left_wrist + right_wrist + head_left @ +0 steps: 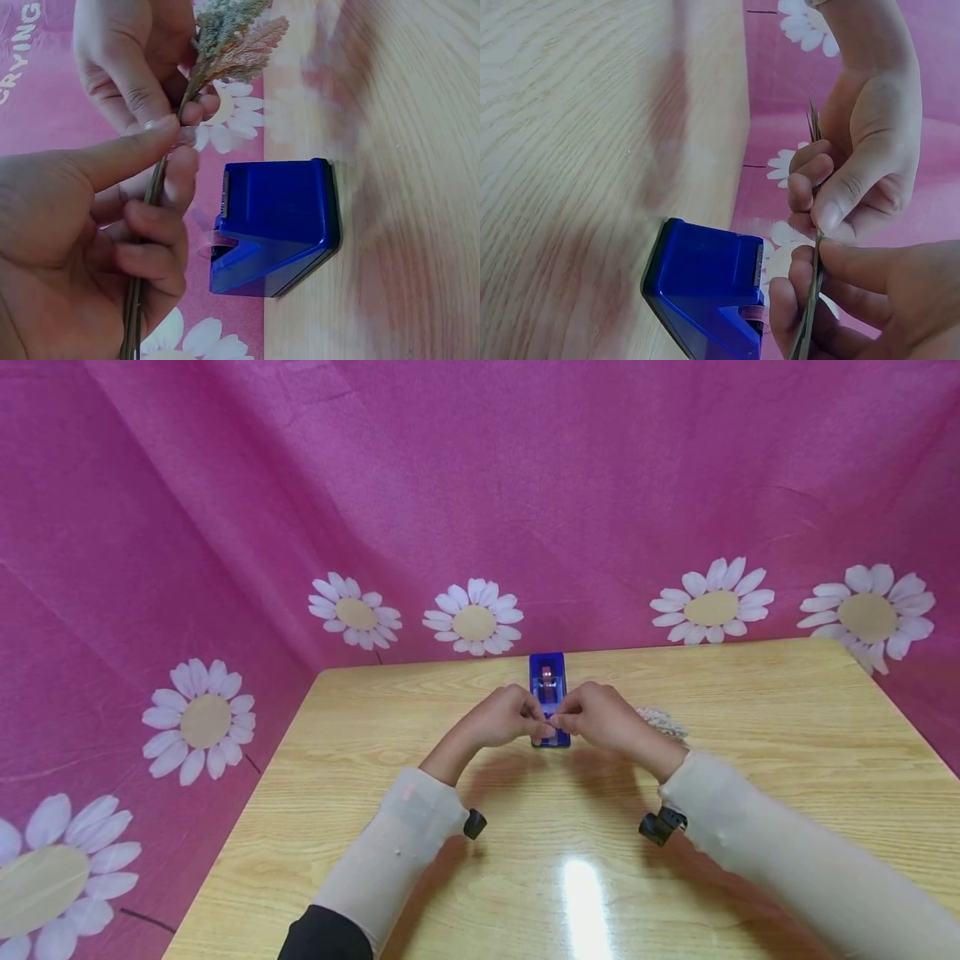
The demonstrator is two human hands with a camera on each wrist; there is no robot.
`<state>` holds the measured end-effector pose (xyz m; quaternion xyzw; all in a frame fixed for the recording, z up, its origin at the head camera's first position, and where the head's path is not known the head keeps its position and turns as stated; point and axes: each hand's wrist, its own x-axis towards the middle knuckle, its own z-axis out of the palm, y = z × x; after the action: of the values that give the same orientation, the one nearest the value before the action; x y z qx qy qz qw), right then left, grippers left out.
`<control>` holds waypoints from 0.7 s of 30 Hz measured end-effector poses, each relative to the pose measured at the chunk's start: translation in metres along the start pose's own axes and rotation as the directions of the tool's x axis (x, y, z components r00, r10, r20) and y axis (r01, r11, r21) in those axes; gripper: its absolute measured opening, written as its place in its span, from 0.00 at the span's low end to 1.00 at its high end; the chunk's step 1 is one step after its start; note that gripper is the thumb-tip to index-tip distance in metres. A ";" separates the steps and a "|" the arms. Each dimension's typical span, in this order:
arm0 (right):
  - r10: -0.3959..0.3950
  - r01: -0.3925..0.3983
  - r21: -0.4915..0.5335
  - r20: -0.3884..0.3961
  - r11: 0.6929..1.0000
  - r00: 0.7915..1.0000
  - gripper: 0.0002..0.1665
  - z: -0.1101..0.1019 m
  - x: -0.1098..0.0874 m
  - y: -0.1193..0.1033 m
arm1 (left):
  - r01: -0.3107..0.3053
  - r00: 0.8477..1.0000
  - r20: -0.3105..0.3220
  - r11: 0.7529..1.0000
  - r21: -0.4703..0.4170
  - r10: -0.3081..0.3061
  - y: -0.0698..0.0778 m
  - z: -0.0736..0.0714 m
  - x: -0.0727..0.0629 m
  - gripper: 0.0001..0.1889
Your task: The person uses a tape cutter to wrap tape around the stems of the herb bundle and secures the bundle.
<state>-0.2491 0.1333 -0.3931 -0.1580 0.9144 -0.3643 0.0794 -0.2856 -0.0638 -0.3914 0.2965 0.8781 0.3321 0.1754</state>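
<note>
A bunch of dried flowers point(244, 49) with thin brown stems lies across both hands. Left hand point(506, 717) holds the stems, its thumb and curled fingers around them in the left wrist view. Close beside it, the right hand point(600, 714) pinches the stems nearer the fluffy green and pinkish heads. A small strip of clear tape point(186, 136) shows on the stems by the left thumb tip. Just beyond the hands, a blue tape dispenser point(548, 667) stands on the table, partly hidden by them in the head view.
The light wooden table point(450, 893) ends at a pink curtain point(570, 510) with white daisies behind and to the left. Dark wrist cameras are strapped at both sleeves. A bright reflection lies on the table's near part.
</note>
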 end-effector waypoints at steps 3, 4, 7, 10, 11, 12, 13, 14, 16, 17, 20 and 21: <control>-0.005 0.005 -0.005 -0.008 1.000 1.000 0.12 0.000 0.000 -0.001 | -0.007 1.000 -0.017 0.999 0.041 0.008 -0.001 0.002 0.001 0.13; -0.009 0.008 -0.004 -0.011 1.000 1.000 0.12 0.000 0.000 -0.001 | -0.009 1.000 -0.024 0.998 0.062 0.010 -0.001 0.003 0.002 0.15; -0.013 0.013 0.001 -0.016 1.000 1.000 0.13 0.000 0.000 -0.002 | -0.009 0.999 -0.040 0.992 0.123 0.014 0.000 0.005 0.003 0.16; -0.017 0.017 0.002 -0.024 1.000 1.000 0.13 0.001 -0.001 -0.002 | -0.011 0.999 -0.038 0.986 0.165 0.017 0.001 0.005 0.004 0.15; -0.018 0.018 0.001 -0.027 1.000 0.999 0.13 0.001 -0.001 -0.003 | -0.014 0.999 -0.033 0.985 0.171 0.020 0.002 0.005 0.004 0.14; -0.019 0.019 0.000 -0.032 1.000 0.999 0.13 0.001 -0.001 -0.003 | -0.017 0.999 -0.027 0.985 0.173 0.022 0.002 0.005 0.003 0.13; -0.018 0.018 -0.001 -0.036 1.000 0.999 0.14 0.001 -0.001 -0.003 | -0.021 0.999 -0.022 0.986 0.165 0.025 0.002 0.005 0.003 0.12; -0.018 0.017 -0.004 -0.037 1.000 0.999 0.14 0.001 -0.001 -0.003 | -0.024 1.000 -0.015 0.988 0.150 0.026 0.002 0.005 0.003 0.11; -0.013 0.013 -0.003 -0.036 1.000 0.999 0.14 0.001 -0.001 -0.003 | -0.029 1.000 -0.007 0.995 0.099 0.030 0.001 0.004 0.003 0.09; -0.003 0.003 0.000 -0.034 1.000 0.999 0.14 0.001 -0.002 -0.003 | -0.031 1.000 -0.002 0.997 0.068 0.031 0.001 0.004 0.002 0.08; 0.013 -0.012 0.003 -0.027 1.000 1.000 0.12 0.001 -0.002 -0.002 | -0.037 0.999 0.010 0.999 -0.014 0.037 -0.002 0.002 0.002 0.07; 0.020 -0.020 0.004 -0.028 1.000 0.999 0.12 0.001 -0.002 -0.002 | -0.038 0.999 0.013 0.999 -0.034 0.038 -0.002 0.002 0.002 0.07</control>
<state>-0.2466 0.1321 -0.3922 -0.1438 0.9162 -0.3673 0.0704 -0.2871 -0.0632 -0.3943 0.3124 0.8653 0.3483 0.1800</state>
